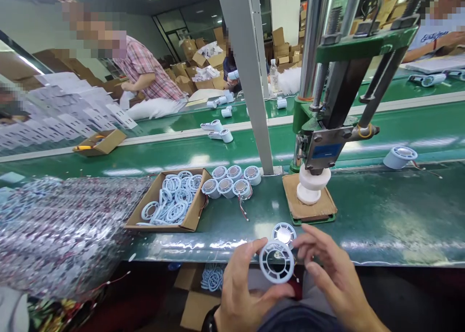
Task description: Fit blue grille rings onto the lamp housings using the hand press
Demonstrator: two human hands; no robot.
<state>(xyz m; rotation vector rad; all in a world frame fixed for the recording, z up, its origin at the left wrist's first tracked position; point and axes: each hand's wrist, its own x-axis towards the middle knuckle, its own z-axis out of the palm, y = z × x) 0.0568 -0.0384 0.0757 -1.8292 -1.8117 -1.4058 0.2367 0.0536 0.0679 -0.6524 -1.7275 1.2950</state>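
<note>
Between the thumb and fingers of my left hand point(241, 283) is a light blue spoked ring point(276, 279), its open centre facing me. Just behind it, at the bench's front edge, a round blue part with a silvery centre point(284, 234) is partly covered by the ring. My right hand point(327, 269) is beside that part, fingers spread and slightly curled, with nothing visible in its grasp. A cardboard box point(198, 215) of similar blue rings point(178, 210) stands to the left, next to several round blue housings point(225, 185) with wires.
A green press point(327, 148) stands at right over a cardboard-covered base point(316, 211), with white round blocks point(313, 184). A housing point(399, 156) lies farther right. Bubble wrap point(72, 225) covers the left. Behind the post point(250, 80), people are beside a green conveyor point(174, 152).
</note>
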